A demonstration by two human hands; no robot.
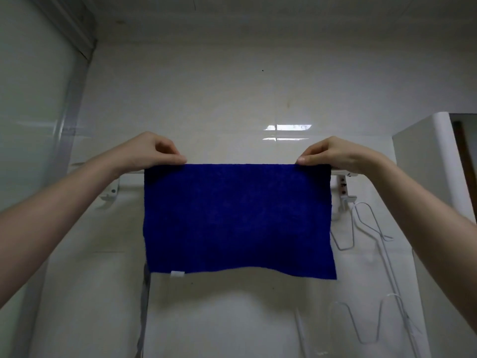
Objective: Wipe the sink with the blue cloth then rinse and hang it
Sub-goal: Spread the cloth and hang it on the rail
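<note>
Two bare forearms come in from the lower corners, the left from about 8 o'clock and the right from about 4 o'clock, and they are the nearest things to the lens. The left hand [152,151] is curled, with thumb and fingertips pinched together on the upper left corner of the blue cloth [238,220]. The right hand [333,155] is curled the same way and pinches the upper right corner, its thumbnail facing the camera. Neither hand is spread open; each grips only the cloth edge.

The cloth hangs flat and stretched between the two hands in the middle of the picture, its top edge straight and level, its lower edge slightly wavy and dropping a little toward 5 o'clock. A small white tag [177,273] sits on the lower edge near 7 o'clock of the cloth.

Directly behind the top edge runs a white towel rail [130,174] fixed to the tiled wall [232,86], its bracket showing just below the left wrist and another bracket below the right wrist. Whether the cloth touches the rail cannot be told. Wire hangers [366,223] hang from the rail's right end, at about 4 o'clock from the cloth. A white cabinet [423,161] stands at 3 o'clock, and a glass panel [33,99] fills the left side at 9 o'clock.
</note>
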